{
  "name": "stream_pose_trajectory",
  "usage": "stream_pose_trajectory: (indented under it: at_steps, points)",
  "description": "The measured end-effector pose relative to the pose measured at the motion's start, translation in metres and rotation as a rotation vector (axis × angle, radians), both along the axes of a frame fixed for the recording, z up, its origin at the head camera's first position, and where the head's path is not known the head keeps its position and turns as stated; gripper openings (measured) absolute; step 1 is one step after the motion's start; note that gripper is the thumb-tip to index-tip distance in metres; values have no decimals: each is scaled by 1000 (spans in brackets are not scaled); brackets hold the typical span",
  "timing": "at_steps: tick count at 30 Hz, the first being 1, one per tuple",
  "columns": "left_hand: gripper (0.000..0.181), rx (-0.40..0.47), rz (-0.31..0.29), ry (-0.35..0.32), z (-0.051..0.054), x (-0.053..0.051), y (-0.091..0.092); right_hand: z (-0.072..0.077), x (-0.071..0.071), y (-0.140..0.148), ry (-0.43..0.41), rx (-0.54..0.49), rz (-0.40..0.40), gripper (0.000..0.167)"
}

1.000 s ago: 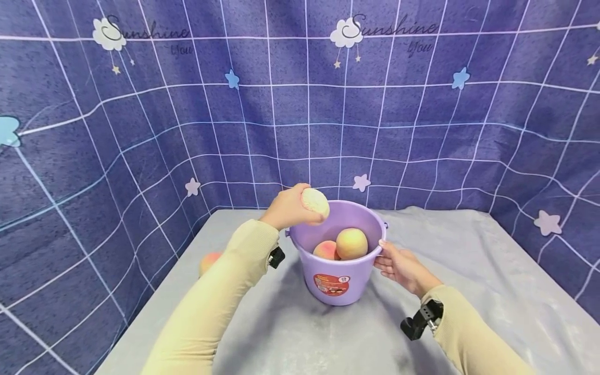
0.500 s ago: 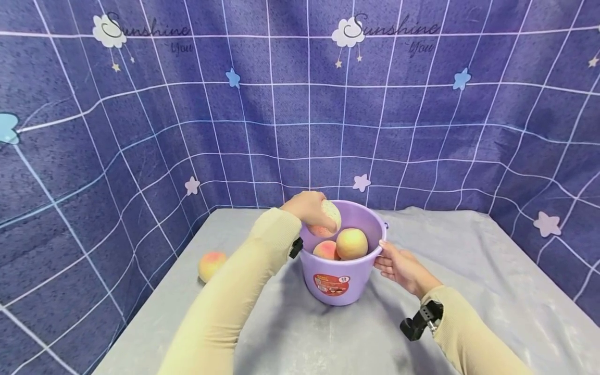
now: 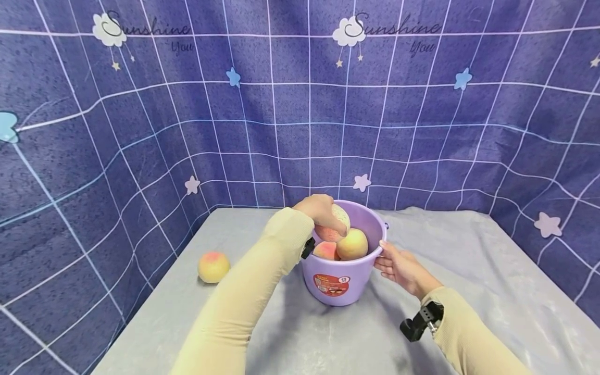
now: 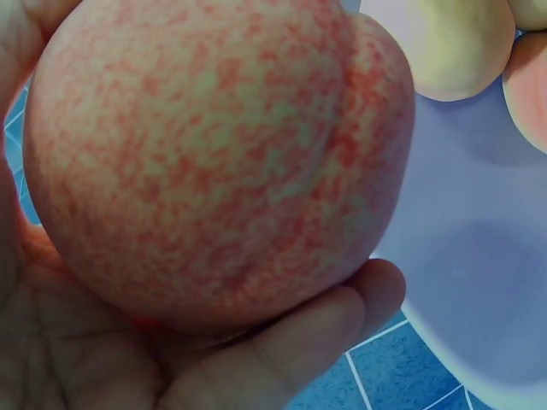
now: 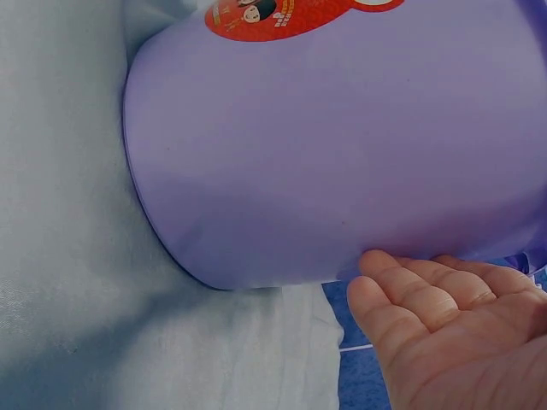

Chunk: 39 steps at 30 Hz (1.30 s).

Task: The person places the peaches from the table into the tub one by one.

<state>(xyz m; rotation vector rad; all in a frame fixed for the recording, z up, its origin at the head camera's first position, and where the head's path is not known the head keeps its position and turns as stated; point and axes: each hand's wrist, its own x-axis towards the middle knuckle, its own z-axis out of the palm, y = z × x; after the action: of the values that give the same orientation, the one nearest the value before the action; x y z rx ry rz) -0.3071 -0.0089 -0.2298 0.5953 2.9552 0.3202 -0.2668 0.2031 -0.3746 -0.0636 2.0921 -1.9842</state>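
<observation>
My left hand (image 3: pixel 321 209) grips a peach (image 4: pixel 197 162) with pink-red speckles and a crease down its side. In the head view it holds this peach inside the mouth of a purple bucket (image 3: pixel 334 284), above other fruit. A yellowish peach (image 3: pixel 352 245) and a redder peach (image 3: pixel 326 251) lie in the bucket; part of a third shows at the top right corner of the left wrist view. My right hand (image 3: pixel 405 268) holds the bucket's right rim, thumb on the edge and fingers along the outer wall. The right wrist view shows those fingers (image 5: pixel 427 299) against the wall, the thumb hidden.
Another yellow-pink peach (image 3: pixel 213 267) sits on the grey-covered table (image 3: pixel 290 338), left of the bucket. A blue gridded curtain (image 3: pixel 290 104) encloses the table's back and sides. The bucket's red label (image 3: pixel 331 285) faces the front.
My left hand has moved right and slightly down with its peach, from the bucket's left rim into its mouth. The loose peach on the table has come into full view. My right hand stays put.
</observation>
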Motion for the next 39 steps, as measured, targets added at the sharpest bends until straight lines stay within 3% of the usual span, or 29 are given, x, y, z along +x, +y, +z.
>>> stream_pose_trajectory:
  at_steps: [18,27,39]
  points:
    - [47,34,40,-69,-4,-4,-4,0,-1,-1,11,-1,12,74]
    - [54,13,34,-46,-9,-7,-4,1,0,3,10,26,9,73]
    - [51,30,57,-63,-12,-10,-6,2,-1,0,-1,-4,9,72]
